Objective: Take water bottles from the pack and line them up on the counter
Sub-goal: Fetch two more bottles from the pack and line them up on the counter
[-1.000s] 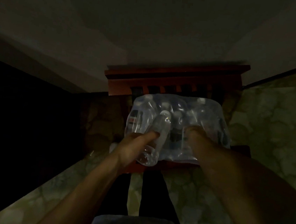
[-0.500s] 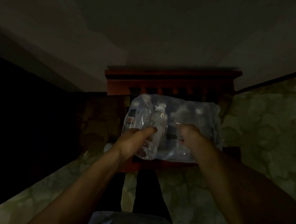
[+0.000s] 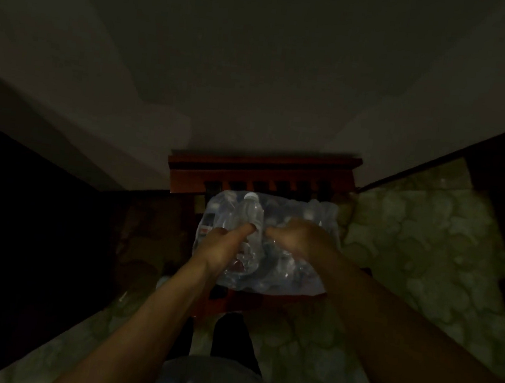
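Note:
A shrink-wrapped pack of water bottles (image 3: 297,258) lies on a red wooden chair (image 3: 262,173) in a dim room. My left hand (image 3: 223,247) grips one clear water bottle (image 3: 251,219) with a white cap, held above the pack's left part, cap pointing away from me. My right hand (image 3: 299,237) presses on the pack's plastic wrap just right of that bottle, fingers curled down; whether it pinches the wrap is unclear. The other bottles inside the wrap are blurred and dark.
The chair's slatted back stands against a pale wall (image 3: 256,82). Patterned greenish floor (image 3: 425,256) spreads to the right and below. A dark area fills the left side. My legs stand just in front of the chair.
The bottle in my left hand has come up and out of the pack, its cap swinging away from me. My right hand slid left on the wrap, closer to the left hand.

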Motion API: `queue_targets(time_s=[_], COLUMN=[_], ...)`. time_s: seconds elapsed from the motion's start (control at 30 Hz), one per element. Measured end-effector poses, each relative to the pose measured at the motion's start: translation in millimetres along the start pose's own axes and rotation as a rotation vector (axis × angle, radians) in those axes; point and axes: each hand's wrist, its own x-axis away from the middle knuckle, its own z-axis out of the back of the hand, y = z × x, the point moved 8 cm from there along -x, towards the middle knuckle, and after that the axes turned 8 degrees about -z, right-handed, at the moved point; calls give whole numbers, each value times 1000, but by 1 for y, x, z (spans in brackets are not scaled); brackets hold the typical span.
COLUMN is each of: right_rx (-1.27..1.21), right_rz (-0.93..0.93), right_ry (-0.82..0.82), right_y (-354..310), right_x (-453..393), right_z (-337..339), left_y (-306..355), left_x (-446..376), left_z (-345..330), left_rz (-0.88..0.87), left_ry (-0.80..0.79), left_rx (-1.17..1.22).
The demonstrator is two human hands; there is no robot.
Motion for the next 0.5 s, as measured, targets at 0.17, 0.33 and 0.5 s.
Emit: queue_targets(time_s=[0.17, 0.33, 0.5], right_rx=[-25, -245, -416], right_rz=[8, -41, 44], right_ry=[80, 252, 404], right_y=[-16, -16, -20], right_x=[37, 68, 107], right_z=[25, 47, 69], left_y=[16, 42, 75], left_x=[14, 25, 37], left_z=[11, 28, 43], left_rz=[-45, -155, -206], left_ry=[54, 90, 120], left_rx=[93, 87, 110])
